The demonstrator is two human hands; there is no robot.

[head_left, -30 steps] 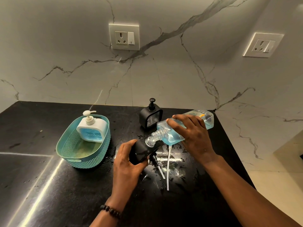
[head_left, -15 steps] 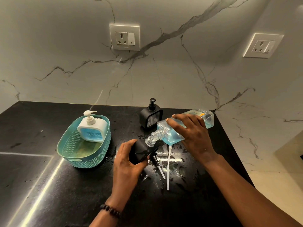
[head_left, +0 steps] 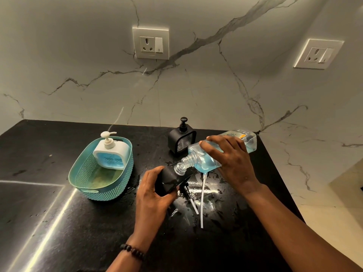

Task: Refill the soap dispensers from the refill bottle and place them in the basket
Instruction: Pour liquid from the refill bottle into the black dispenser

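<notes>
My right hand [head_left: 229,160] grips a clear refill bottle [head_left: 204,160] of blue soap, tipped so its threaded neck points down-left. Its mouth meets the clear neck of a black dispenser [head_left: 170,179], which my left hand [head_left: 153,193] holds tilted on the counter. A second black dispenser [head_left: 181,141] with its pump on stands behind them. A white dispenser [head_left: 112,154] with blue soap stands inside the teal basket [head_left: 110,191] at left. Two loose pump tubes lie on the wet counter: a black-headed one [head_left: 189,195] and a long white one [head_left: 202,199].
The black counter [head_left: 59,222] is wet and splashed around the hands. It ends at a marble wall behind and at a right edge beside my right forearm. Two wall sockets [head_left: 150,44] sit on the marble above.
</notes>
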